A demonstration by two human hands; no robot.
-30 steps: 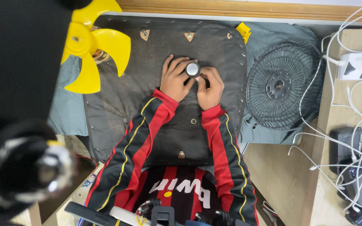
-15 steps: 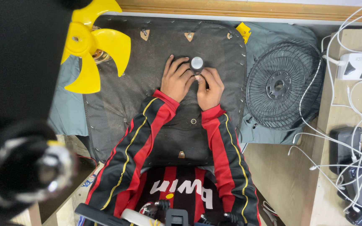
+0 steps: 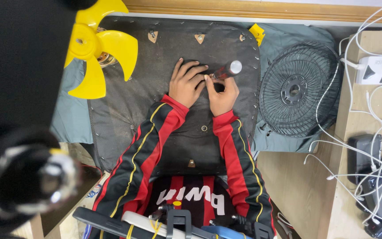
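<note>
On a dark panel [image 3: 124,110], the right hand [image 3: 223,93] grips a screwdriver [image 3: 226,71]; the left hand [image 3: 189,82] lies flat, fingers spread, beside it.

Glossy yellow plastic fan blade [image 3: 96,48], matt rough dark board [image 3: 164,128], black wire grille [image 3: 295,90], grey cloth [image 3: 67,110]

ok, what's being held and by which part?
Right hand grips a screwdriver by its red handle; left hand lies flat on the dark panel, steadying it.
</note>
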